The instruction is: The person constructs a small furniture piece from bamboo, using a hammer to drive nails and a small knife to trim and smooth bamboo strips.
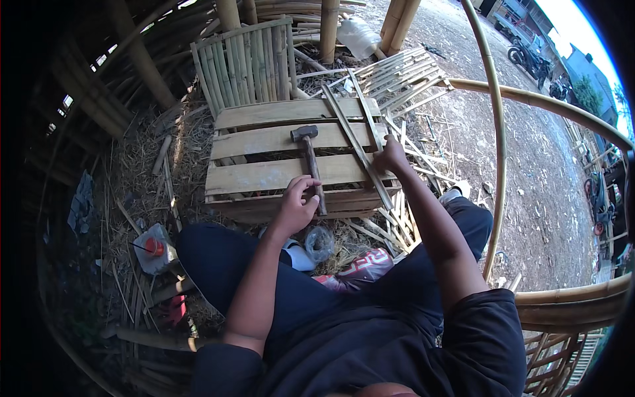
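A wooden slatted crate point(248, 173) stands in front of me, with a hammer point(311, 162) lying across its top, its dark head pointing away. My left hand point(294, 206) is right beside the lower end of the hammer's handle. Its fingers are curved and apart from the thumb, not wrapped round the handle. At the crate's right end, my right hand point(391, 157) is closed on a bamboo strip, its fingertips partly hidden. This strip and a longer bamboo strip point(354, 139) beside it lie slanting over the slats and past the crate's far edge.
Beyond the crate stand an upright bamboo slat panel point(245, 66) and a flatter stack of slatted pieces point(397, 73). Loose strips lie right of the crate. A plastic container with a red cup point(154, 246) sits at left. Bamboo poles point(496, 132) curve up on the right.
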Tool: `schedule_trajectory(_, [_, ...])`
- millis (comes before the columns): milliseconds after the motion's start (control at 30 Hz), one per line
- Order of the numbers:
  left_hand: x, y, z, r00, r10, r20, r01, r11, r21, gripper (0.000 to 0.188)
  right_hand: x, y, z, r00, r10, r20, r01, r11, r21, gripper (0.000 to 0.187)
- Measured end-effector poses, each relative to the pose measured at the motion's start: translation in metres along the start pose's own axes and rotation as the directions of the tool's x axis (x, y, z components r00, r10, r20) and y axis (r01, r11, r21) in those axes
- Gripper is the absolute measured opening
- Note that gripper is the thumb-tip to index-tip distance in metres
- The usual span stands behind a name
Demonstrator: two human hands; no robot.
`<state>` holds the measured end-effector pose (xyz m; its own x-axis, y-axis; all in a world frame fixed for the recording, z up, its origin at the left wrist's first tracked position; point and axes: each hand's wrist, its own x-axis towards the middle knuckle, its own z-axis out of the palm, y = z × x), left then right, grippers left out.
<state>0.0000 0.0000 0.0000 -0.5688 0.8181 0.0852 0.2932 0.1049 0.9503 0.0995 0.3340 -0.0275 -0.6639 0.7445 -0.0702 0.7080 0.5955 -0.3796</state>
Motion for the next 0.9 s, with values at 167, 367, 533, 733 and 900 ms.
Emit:
schedule_trajectory(167, [0.005, 0.004, 0.007, 1.0, 0.003, 0.01, -0.003, 1.0, -0.011, 0.031, 0.003, 0.001, -0.009, 0.989, 0.112, -0.093, -0.113, 0.994, -0.007, 0.065])
schedule_trajectory(367, [0.003, 0.002, 0.007, 1.0, -0.027, 0.012, 0.027, 0.999, -0.017, 0.031, 0.002, -0.004, -0.019, 0.978, -0.011, -0.21, 0.033, 0.994, 0.102, 0.071])
schedule_trajectory(533, [0.002, 0.011, 0.004, 0.995, -0.073, 0.065, 0.074, 0.997, -0.012, 0.033, -0.016, -0.024, -0.054, 0.821, -0.206, -0.533, 0.322, 0.938, 0.133, 0.068])
schedule_trajectory(733, [0.006, 0.001, 0.01, 0.999, -0.035, 0.011, 0.036, 0.999, -0.028, 0.03, -0.035, -0.01, -0.046, 0.896, -0.188, -0.403, 0.274, 0.947, 0.169, 0.069])
schedule_trajectory(900, [0.008, 0.011, 0.011, 0.995, -0.073, 0.07, 0.074, 0.997, -0.021, 0.033, -0.03, 0.021, -0.03, 0.938, -0.122, -0.325, 0.178, 0.973, 0.15, 0.069])
